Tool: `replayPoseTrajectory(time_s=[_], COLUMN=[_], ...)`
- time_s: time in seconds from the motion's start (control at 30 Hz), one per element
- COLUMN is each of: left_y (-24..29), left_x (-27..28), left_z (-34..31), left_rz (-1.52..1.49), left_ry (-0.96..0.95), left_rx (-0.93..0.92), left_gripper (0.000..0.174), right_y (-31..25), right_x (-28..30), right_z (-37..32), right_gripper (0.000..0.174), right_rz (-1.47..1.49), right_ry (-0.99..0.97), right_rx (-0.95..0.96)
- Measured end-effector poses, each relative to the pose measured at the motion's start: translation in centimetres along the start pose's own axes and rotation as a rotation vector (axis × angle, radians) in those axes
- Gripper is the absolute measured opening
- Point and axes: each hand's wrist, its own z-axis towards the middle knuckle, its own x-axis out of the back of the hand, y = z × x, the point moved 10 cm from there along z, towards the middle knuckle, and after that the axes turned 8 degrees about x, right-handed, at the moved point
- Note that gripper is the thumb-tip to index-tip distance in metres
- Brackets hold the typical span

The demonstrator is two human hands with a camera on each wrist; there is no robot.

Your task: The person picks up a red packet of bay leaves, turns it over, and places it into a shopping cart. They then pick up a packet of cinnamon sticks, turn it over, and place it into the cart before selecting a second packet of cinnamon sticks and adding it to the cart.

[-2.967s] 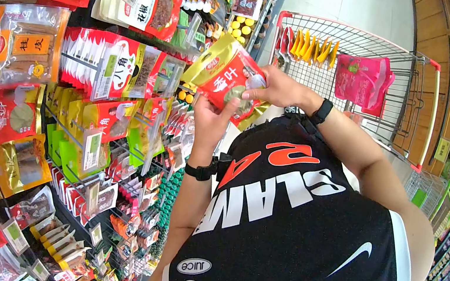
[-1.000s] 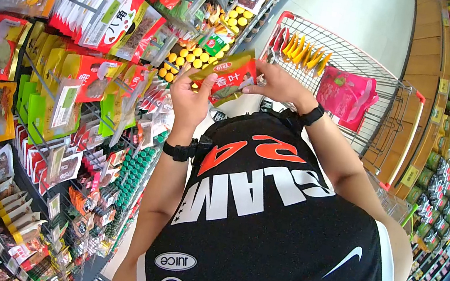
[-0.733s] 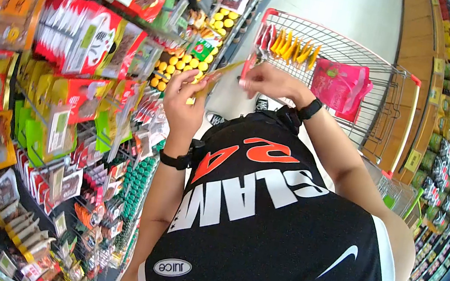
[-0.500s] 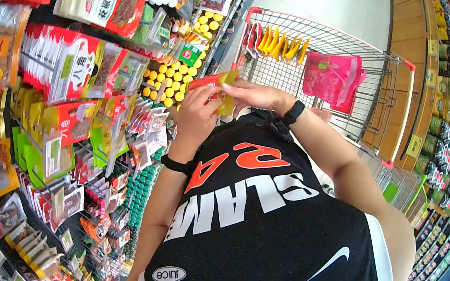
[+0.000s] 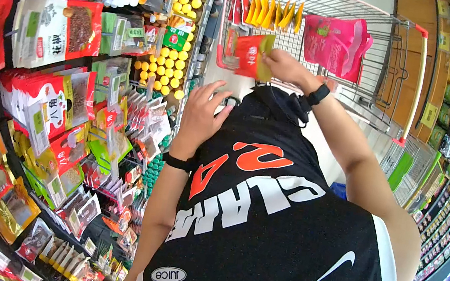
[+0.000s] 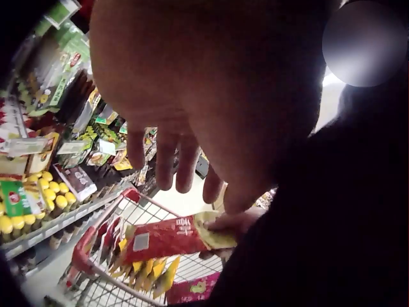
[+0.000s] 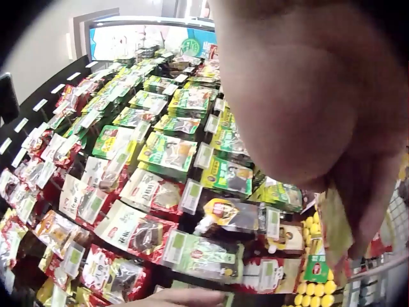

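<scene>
With 12 o'clock at the top of the head view, hanging spice packets (image 5: 58,32) are filling the side from 7 to 11. The wire shopping cart (image 5: 423,32) is standing beyond the black jersey (image 5: 282,227), from 12 to 1. Within it, the pink bag (image 5: 333,45) is lying toward 2 o'clock from the right hand (image 5: 286,67), and a row of yellow packets (image 5: 273,13) is lining up at about 12 from the red-and-gold packet (image 5: 249,54).

That red-and-gold packet is extending from the right fingertips toward 9 o'clock, its long axis running away from them and its gold end nearest the hand. It is overlapping the cart's near-left corner in view; how high it is sitting above the wire is unclear.

The right hand is pinching the gold end between thumb and fingers. The left hand (image 5: 203,110) is holding nothing, fingers apart and loosely bent; the packet is lying at 1 o'clock from it, clearly nearer the right.
</scene>
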Motion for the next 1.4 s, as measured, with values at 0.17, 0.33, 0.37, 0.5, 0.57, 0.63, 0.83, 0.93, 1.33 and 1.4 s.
replayPoseTrajectory(time_s=[0.17, 0.33, 0.37, 0.5, 0.57, 0.63, 0.83, 0.93, 1.33, 1.4], left_y=[-1.0, -1.5, -1.8, -2.9, -3.6, -3.9, -6.0, -6.9, -9.0, -9.0], left_x=[-2.5, -4.1, -4.2, -4.7, -4.5, -4.6, -4.8, -4.9, -3.6, -3.9], left_z=[0.4, -0.2, -0.5, -1.8, -2.1, -3.3, -4.9, -6.1, -9.3, -9.7], left_rz=[-0.04, -0.045, -0.051, -0.07, -0.062, -0.072, -0.131, -0.146, -0.17, -0.182], left_ry=[-0.124, -0.204, -0.214, -0.26, -0.245, -0.247, -0.2, -0.192, -0.082, -0.077], left_rx=[0.04, 0.121, 0.145, 0.236, 0.255, 0.295, 0.344, 0.387, 0.549, 0.587], left_gripper=[0.027, 0.027, 0.027, 0.028, 0.027, 0.027, 0.026, 0.026, 0.025, 0.025], right_y=[7.5, 10.2, 11.6, 15.7, 19.9, 22.8, 22.2, 23.1, 19.4, 19.8], right_x=[-0.7, -3.5, -4.4, -6.4, -9.4, -11.6, -13.7, -15.7, -15.9, -16.0], right_z=[3.8, 7.3, 8.3, 10.4, 12.0, 13.3, 15.1, 16.9, 19.2, 19.8], right_gripper=[0.036, 0.021, 0.019, 0.027, 0.034, 0.034, 0.036, 0.037, 0.037, 0.038], right_rz=[-0.162, 0.288, 0.336, 0.566, 0.673, 0.756, 0.648, 0.519, 0.381, 0.384], right_ry=[0.025, -0.112, -0.129, -0.035, -0.002, -0.012, -0.049, -0.151, -0.129, -0.145], right_rx=[-0.013, -0.168, -0.119, -0.357, -0.37, -0.433, -0.408, -0.358, -0.321, -0.315])
